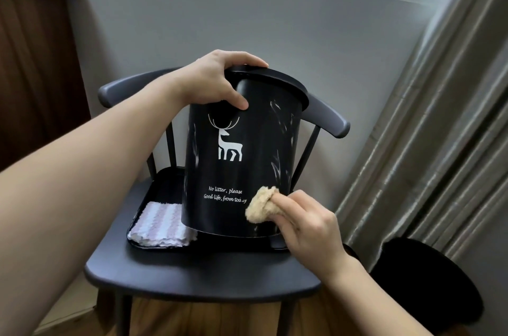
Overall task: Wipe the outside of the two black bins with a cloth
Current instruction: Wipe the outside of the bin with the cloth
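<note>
bin (236, 160) tilted, rim up-right | left hand (217, 80) fingers grip rim | right hand (305, 228) fingers pinch cloth (259, 205)

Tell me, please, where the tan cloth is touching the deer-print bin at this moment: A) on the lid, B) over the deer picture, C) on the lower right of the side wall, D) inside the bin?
C: the right hand presses the bunched tan cloth against the lower right of the bin wall, beside the printed words, while the left hand grips the rim.
</note>
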### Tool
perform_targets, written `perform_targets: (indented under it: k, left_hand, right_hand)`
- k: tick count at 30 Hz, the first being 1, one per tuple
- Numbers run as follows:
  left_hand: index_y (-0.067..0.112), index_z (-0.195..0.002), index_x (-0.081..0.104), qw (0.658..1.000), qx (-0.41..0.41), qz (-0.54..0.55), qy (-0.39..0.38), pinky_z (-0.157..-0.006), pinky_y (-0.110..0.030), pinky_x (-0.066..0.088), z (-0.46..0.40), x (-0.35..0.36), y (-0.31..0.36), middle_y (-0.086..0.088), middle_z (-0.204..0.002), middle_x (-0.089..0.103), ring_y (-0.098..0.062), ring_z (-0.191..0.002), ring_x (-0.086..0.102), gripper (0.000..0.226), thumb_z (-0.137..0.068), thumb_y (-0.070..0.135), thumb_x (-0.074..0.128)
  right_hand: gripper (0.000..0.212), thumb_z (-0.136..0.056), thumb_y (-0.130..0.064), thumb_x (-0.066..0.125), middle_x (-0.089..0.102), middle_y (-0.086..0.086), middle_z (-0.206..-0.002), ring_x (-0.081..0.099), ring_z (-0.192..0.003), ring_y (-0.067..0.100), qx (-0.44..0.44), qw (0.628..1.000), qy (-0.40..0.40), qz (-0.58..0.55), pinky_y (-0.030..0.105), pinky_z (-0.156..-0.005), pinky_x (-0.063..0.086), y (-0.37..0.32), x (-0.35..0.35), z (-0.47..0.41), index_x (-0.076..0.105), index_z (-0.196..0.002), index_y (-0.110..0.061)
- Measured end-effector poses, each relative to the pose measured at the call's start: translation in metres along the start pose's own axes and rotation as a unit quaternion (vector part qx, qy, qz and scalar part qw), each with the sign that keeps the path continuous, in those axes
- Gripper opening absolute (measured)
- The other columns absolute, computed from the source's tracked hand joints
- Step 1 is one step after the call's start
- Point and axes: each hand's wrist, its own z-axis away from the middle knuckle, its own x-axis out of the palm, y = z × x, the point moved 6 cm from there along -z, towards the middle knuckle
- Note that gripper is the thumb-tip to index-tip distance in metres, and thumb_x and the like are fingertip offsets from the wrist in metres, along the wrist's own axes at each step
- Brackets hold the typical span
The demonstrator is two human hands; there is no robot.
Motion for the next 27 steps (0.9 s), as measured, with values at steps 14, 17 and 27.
perform_targets:
  k: [14,17,27]
  left_hand:
    - [0.057,-0.117,0.065,1.0,-0.013,-0.003,0.003,-0.102,-0.036,0.054,0.0,0.002,0.001,0.021,-0.117,0.069,-0.009,-0.111,0.066,0.074,-0.068,0.007,0.089]
    - [0.056,-0.116,0.065,1.0,-0.013,0.0,0.001,-0.098,-0.033,0.056,0.0,0.002,0.001,0.02,-0.113,0.07,-0.008,-0.106,0.068,0.074,-0.069,0.004,0.088]
    - [0.043,-0.138,0.043,0.983,-0.054,-0.173,-0.001,-0.106,-0.041,0.039,-0.003,0.008,0.022,0.005,-0.132,0.05,-0.028,-0.122,0.044,0.076,-0.076,0.01,0.074]
  right_hand:
    - [0.019,-0.093,-0.02,0.07,0.062,0.003,-0.081,0.06,-0.066,0.021,-0.007,1.0,0.018,0.01,0.036,-0.054,0.053,0.003,-0.005,-0.013,0.073,-0.109,-0.01]
    - [0.02,-0.093,-0.02,0.07,0.062,0.003,-0.083,0.06,-0.068,0.02,-0.028,0.999,-0.007,-0.023,0.035,-0.056,0.053,-0.004,0.003,-0.001,0.072,-0.11,-0.01]
    - [0.02,-0.092,-0.024,0.071,0.062,0.001,-0.082,0.059,-0.068,0.018,-0.043,0.998,-0.031,-0.025,0.031,-0.054,0.052,-0.009,0.007,0.018,0.072,-0.109,-0.014]
